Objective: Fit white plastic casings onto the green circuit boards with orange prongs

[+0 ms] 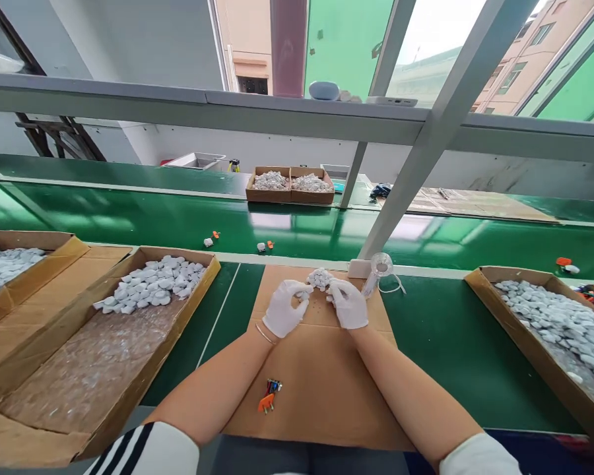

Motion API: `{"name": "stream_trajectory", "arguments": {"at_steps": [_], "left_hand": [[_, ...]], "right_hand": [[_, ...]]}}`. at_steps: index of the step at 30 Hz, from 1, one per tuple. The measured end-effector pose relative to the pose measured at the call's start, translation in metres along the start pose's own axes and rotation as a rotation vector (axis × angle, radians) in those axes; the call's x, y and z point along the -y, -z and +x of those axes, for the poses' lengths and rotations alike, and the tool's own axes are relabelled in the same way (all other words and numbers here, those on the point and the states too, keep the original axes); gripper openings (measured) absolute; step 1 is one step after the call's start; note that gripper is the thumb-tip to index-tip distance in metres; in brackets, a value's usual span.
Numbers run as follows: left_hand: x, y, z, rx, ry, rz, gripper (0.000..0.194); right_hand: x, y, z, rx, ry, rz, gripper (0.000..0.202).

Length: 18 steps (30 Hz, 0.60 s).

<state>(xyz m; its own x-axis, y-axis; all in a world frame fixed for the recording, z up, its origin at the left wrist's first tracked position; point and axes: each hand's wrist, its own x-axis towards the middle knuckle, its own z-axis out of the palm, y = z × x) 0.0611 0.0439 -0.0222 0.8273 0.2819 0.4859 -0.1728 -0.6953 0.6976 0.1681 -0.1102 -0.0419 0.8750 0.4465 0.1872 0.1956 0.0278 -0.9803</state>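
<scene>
Both my hands wear white gloves and work over a sheet of brown cardboard (pixel 321 369). My left hand (pixel 284 309) is curled, pinching a small white rounded piece (pixel 301 296) between thumb and fingertips. Close on its right, my right hand (pixel 347 305) has its fingers pressed together at the edge of a heap of small white parts (pixel 319 278). What those fingers hold, if anything, is too small to make out. Nearer my body, an orange plug-like piece (pixel 266 403) with pins and some coloured bits lies on the cardboard.
Cardboard trays of white pieces stand at left (pixel 153 284) and right (pixel 554 316). A clear roll (pixel 380 265) stands by the metal post (pixel 400 191). Beyond, the green belt (pixel 178 221) carries small white and orange parts; a divided box (pixel 290 187) sits farther back.
</scene>
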Motion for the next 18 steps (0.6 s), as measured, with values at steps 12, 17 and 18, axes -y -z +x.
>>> {"name": "stream_trajectory", "arguments": {"at_steps": [12, 17, 18], "left_hand": [[-0.005, -0.004, -0.001, 0.006, -0.122, 0.069, 0.018], [-0.007, -0.004, -0.001, 0.171, -0.182, 0.111, 0.018], [-0.007, -0.004, -0.001, 0.178, -0.172, 0.127, 0.016]], "right_hand": [[0.013, -0.011, -0.008, 0.194, -0.227, 0.353, 0.026], [0.024, -0.010, -0.009, 0.237, -0.123, 0.121, 0.021], [0.024, -0.010, -0.010, 0.201, -0.127, 0.089, 0.021]]}}
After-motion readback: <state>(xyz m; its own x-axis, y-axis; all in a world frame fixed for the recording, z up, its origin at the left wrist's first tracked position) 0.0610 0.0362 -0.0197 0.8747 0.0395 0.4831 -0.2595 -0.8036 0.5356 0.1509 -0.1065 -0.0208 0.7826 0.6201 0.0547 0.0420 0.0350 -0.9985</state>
